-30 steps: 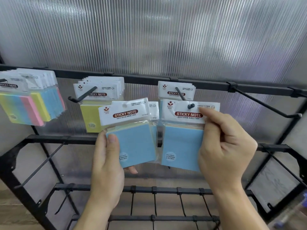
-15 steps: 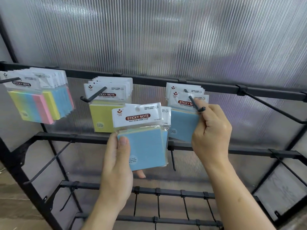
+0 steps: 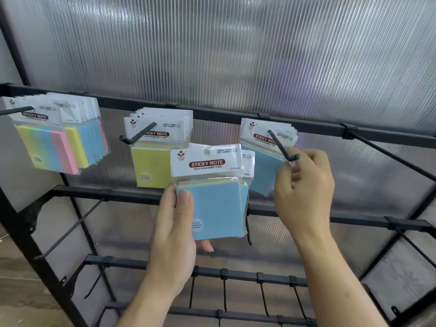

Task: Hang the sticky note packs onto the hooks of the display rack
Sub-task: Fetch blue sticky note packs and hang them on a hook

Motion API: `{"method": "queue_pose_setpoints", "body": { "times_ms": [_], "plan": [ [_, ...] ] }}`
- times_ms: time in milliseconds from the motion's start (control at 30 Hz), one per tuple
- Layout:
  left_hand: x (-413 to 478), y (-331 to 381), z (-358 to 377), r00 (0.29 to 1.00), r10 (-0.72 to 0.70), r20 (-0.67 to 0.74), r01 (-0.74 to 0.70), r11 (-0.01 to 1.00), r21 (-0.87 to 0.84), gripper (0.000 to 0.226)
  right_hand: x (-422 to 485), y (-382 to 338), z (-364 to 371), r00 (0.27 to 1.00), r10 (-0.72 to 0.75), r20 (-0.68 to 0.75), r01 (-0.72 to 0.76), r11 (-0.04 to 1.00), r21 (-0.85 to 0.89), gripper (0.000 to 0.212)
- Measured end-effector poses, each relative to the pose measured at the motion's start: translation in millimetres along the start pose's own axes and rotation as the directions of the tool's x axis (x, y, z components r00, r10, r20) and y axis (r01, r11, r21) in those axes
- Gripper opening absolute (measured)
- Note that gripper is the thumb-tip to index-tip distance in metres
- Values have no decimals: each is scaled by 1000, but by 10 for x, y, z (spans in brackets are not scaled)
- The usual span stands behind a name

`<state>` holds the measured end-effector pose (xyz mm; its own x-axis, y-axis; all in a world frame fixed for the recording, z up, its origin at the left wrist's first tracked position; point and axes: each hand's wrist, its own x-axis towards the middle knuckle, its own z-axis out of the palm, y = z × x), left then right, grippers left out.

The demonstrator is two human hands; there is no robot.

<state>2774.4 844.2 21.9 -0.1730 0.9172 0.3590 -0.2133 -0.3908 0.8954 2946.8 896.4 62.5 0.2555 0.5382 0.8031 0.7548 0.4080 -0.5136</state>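
My left hand (image 3: 174, 234) grips a small stack of blue sticky note packs (image 3: 214, 204) by its lower left corner, thumb on the front, in front of the display rack (image 3: 212, 114). More blue packs (image 3: 262, 161) hang on the third top hook (image 3: 282, 147). My right hand (image 3: 304, 190) is just under that hook's tip, fingers curled and pinching the right edge of the front hung pack. Yellow packs (image 3: 151, 166) hang on the second hook, multi-colour packs (image 3: 54, 147) on the first.
A bare long hook (image 3: 389, 156) juts from the top bar at the right. The lower bars (image 3: 354, 219) carry several bare hooks. Ribbed translucent sheeting backs the rack.
My right hand slid its blue pack over the hook tip and back along the third hook, where it now hangs. My left hand kept its stack and rose a little.
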Motion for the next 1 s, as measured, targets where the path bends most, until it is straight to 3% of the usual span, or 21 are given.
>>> {"method": "queue_pose_setpoints", "body": {
  "times_ms": [133,200,333,467,667,867,1000],
  "plan": [
    [1,14,58,1000,-9,15,9,1000,-26,32,-240,-238,-105,999,-47,27,34,933,359,19],
    [0,22,86,1000,-14,26,15,999,-43,29,-318,-339,-122,997,-52,50,25,898,440,17],
    [4,36,100,999,-13,52,16,998,-60,48,-344,-387,-106,1000,-7,29,-7,887,463,18],
    [-3,29,102,998,-23,64,27,997,-75,54,-347,-393,-131,997,-71,2,63,901,430,5],
    [-13,53,117,996,-52,66,61,989,-138,31,-378,-412,-167,993,-83,-85,111,900,422,7],
    [0,62,119,998,-56,27,59,989,-137,26,-375,-416,-227,964,-29,-264,152,876,457,21],
    [6,46,116,998,-58,-6,56,988,-145,25,-338,-419,-292,945,-70,-318,225,845,484,31]
  ]
}}
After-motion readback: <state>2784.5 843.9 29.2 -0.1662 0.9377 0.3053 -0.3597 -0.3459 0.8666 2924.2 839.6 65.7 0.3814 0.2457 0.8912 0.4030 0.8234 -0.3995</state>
